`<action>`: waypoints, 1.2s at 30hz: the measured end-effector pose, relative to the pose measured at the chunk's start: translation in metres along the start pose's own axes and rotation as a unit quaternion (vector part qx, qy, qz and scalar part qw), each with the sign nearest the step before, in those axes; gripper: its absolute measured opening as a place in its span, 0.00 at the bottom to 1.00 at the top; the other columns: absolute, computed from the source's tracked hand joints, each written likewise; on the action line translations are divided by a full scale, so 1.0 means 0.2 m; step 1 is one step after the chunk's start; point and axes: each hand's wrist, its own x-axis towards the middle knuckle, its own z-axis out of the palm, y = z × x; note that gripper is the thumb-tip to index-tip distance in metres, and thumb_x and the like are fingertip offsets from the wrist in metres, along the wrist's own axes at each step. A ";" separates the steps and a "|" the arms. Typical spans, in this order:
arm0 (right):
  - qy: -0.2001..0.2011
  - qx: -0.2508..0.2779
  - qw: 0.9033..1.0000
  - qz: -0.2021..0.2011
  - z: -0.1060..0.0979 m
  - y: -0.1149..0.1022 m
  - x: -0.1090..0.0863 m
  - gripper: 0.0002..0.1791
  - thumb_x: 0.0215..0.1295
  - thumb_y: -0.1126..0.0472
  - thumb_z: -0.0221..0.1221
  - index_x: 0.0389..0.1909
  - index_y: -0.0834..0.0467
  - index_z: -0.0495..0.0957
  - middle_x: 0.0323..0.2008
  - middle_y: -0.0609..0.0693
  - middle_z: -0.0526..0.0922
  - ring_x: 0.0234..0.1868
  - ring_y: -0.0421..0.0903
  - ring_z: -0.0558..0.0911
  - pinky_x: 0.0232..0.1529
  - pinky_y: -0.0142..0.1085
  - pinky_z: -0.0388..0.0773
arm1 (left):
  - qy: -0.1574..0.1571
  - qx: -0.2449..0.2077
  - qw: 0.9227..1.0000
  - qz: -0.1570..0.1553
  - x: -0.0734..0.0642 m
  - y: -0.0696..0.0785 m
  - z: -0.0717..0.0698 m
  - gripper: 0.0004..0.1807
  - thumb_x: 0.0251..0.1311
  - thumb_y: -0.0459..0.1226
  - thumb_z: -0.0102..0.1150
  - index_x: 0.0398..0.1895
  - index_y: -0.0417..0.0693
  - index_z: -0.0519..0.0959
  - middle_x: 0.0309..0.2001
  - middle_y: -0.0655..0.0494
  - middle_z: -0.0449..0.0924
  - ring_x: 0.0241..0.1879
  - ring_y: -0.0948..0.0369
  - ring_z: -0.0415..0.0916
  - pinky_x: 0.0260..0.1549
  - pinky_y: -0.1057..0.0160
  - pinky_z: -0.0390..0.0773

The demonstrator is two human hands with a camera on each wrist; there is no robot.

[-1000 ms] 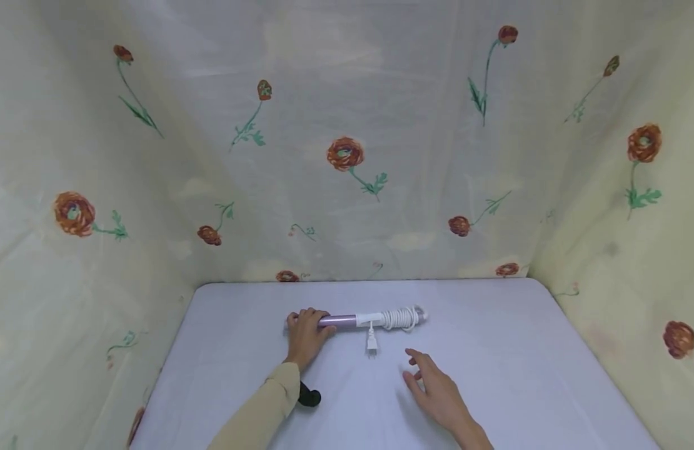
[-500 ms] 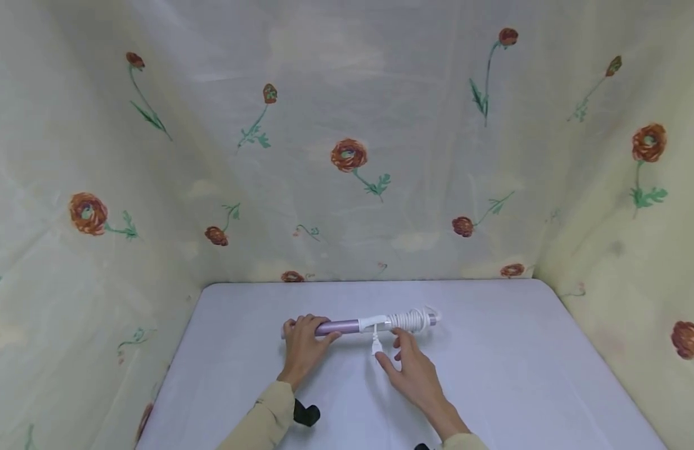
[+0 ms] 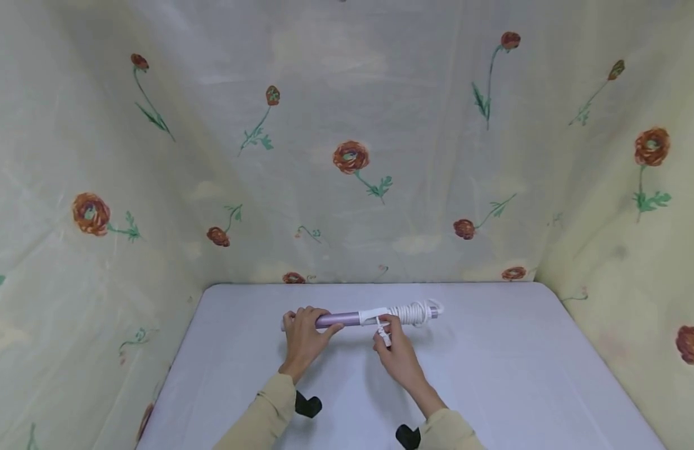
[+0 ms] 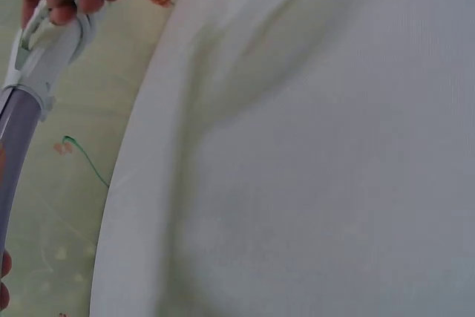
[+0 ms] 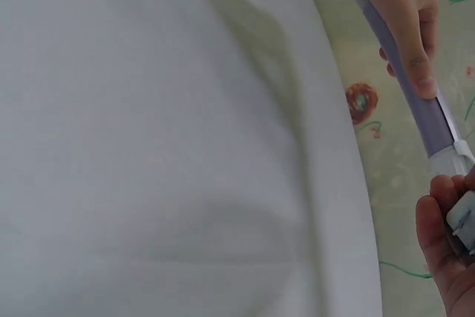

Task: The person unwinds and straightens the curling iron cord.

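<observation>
A slim rod-shaped appliance (image 3: 344, 319), purple with a white middle section, lies crosswise in the head view, held above the table. Its white cord (image 3: 411, 313) is wound in several turns around the right part. My left hand (image 3: 304, 342) grips the purple left part, thumb along the near side. With thumb and fingers my right hand (image 3: 401, 357) pinches the white plug (image 3: 384, 337), just below the white section. In the right wrist view the plug (image 5: 464, 220) sits between the right fingers. The left wrist view shows only part of the purple rod (image 4: 16, 139).
A white-covered table (image 3: 493, 362) with rounded far corners lies beneath the hands. Flower-printed curtains (image 3: 414, 212) stand behind it and at both sides. A black wrist piece (image 3: 308, 405) hangs by the left sleeve, another black piece (image 3: 407, 436) by the right.
My right hand has come in from the lower right and taken hold of the plug. The left hand keeps its grip, and the appliance has risen off the table.
</observation>
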 end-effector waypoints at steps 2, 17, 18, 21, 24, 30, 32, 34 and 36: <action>0.003 -0.017 1.000 -0.009 -0.02 -0.01 0.01 0.19 0.62 0.70 0.53 0.55 0.61 0.67 0.38 0.58 0.79 0.23 0.39 0.73 0.27 0.31 0.72 | 0.005 0.004 1.000 0.004 0.01 -0.01 -0.01 0.24 0.45 0.58 0.68 0.38 0.52 0.82 0.34 0.57 0.82 0.35 0.59 0.71 0.50 0.50 0.56; -0.045 -0.169 0.983 -0.059 -0.25 -0.04 0.20 0.11 0.65 0.58 0.58 0.47 0.56 0.77 0.37 0.53 0.85 0.26 0.41 0.75 0.27 0.34 0.70 | -0.001 0.008 1.000 -0.003 0.01 -0.06 -0.05 0.25 0.46 0.60 0.66 0.39 0.52 0.82 0.36 0.54 0.84 0.37 0.58 0.72 0.50 0.49 0.55; -0.053 -0.180 0.980 -0.071 -0.27 -0.05 0.21 0.11 0.65 0.58 0.58 0.46 0.56 0.77 0.36 0.53 0.86 0.25 0.40 0.74 0.26 0.33 0.69 | -0.001 0.009 1.000 -0.002 0.02 -0.06 -0.05 0.26 0.46 0.60 0.66 0.39 0.52 0.82 0.36 0.54 0.84 0.37 0.58 0.73 0.50 0.49 0.55; -0.077 -0.213 0.968 -0.106 -0.31 -0.06 0.25 0.11 0.65 0.57 0.58 0.46 0.55 0.78 0.34 0.51 0.86 0.24 0.37 0.73 0.26 0.33 0.68 | -0.004 0.008 1.000 0.002 0.02 -0.06 -0.07 0.26 0.46 0.61 0.66 0.39 0.51 0.82 0.36 0.53 0.84 0.37 0.57 0.73 0.50 0.49 0.54; -0.102 -0.234 0.958 -0.129 -0.35 -0.08 0.29 0.11 0.65 0.57 0.58 0.46 0.55 0.78 0.35 0.50 0.86 0.25 0.37 0.74 0.28 0.33 0.70 | -0.007 0.005 1.000 0.008 0.02 -0.07 -0.09 0.26 0.47 0.60 0.66 0.39 0.50 0.82 0.36 0.51 0.84 0.37 0.56 0.73 0.50 0.48 0.54; -0.148 -0.237 0.946 -0.161 -0.40 -0.11 0.38 0.11 0.66 0.57 0.57 0.47 0.55 0.78 0.38 0.50 0.85 0.32 0.41 0.78 0.35 0.39 0.75 | -0.004 0.010 0.999 0.031 0.01 -0.10 -0.14 0.26 0.47 0.59 0.66 0.38 0.50 0.81 0.33 0.54 0.83 0.35 0.58 0.73 0.50 0.47 0.53; -0.163 -0.211 0.949 -0.166 -0.42 -0.11 0.40 0.11 0.66 0.57 0.57 0.46 0.55 0.78 0.41 0.50 0.85 0.37 0.44 0.81 0.40 0.43 0.76 | 0.001 0.015 0.999 0.036 0.02 -0.11 -0.14 0.26 0.46 0.61 0.66 0.37 0.50 0.81 0.32 0.56 0.83 0.34 0.59 0.72 0.49 0.47 0.53; -0.182 -0.180 0.954 -0.155 -0.43 -0.11 0.41 0.11 0.67 0.57 0.56 0.46 0.55 0.78 0.44 0.51 0.84 0.44 0.49 0.81 0.46 0.48 0.76 | 0.004 0.023 0.999 0.038 0.02 -0.11 -0.15 0.28 0.44 0.63 0.65 0.36 0.51 0.81 0.31 0.58 0.83 0.33 0.60 0.71 0.48 0.48 0.53; -0.196 -0.160 0.956 -0.144 -0.44 -0.10 0.43 0.10 0.67 0.57 0.55 0.46 0.55 0.79 0.45 0.52 0.84 0.48 0.51 0.80 0.49 0.50 0.75 | 0.005 0.034 0.999 0.038 0.02 -0.12 -0.15 0.29 0.42 0.66 0.64 0.35 0.53 0.81 0.31 0.60 0.83 0.33 0.61 0.71 0.46 0.48 0.52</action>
